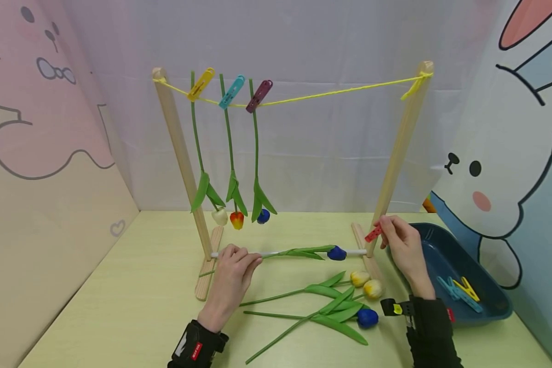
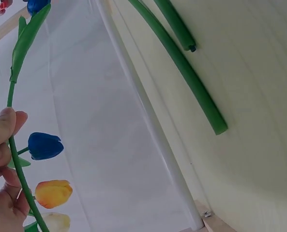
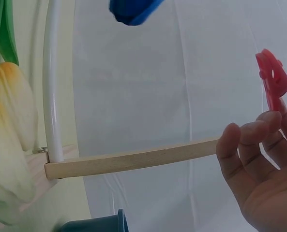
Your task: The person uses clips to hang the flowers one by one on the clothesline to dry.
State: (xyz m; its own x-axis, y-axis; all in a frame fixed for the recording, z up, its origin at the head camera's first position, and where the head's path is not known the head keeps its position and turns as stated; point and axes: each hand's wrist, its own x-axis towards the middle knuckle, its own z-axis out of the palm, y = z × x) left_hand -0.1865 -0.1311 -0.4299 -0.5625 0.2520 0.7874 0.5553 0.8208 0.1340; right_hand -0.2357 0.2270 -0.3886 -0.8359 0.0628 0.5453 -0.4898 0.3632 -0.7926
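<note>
My left hand pinches the green stem of a blue artificial tulip, held sideways in front of the frame's white crossbar. The left wrist view shows thumb and fingers on that stem. My right hand, by the frame's right post, grips a red clothespin; it also shows clearly in the right wrist view. From the yellow string three tulips hang head down, white, orange-red and blue, under a yellow clothespin, a turquoise clothespin and a dark purple clothespin.
Loose tulips lie on the table, two with pale yellow heads and one with a blue head. At the right, a dark blue basin contains turquoise and yellow clothespins. Wooden posts carry the string.
</note>
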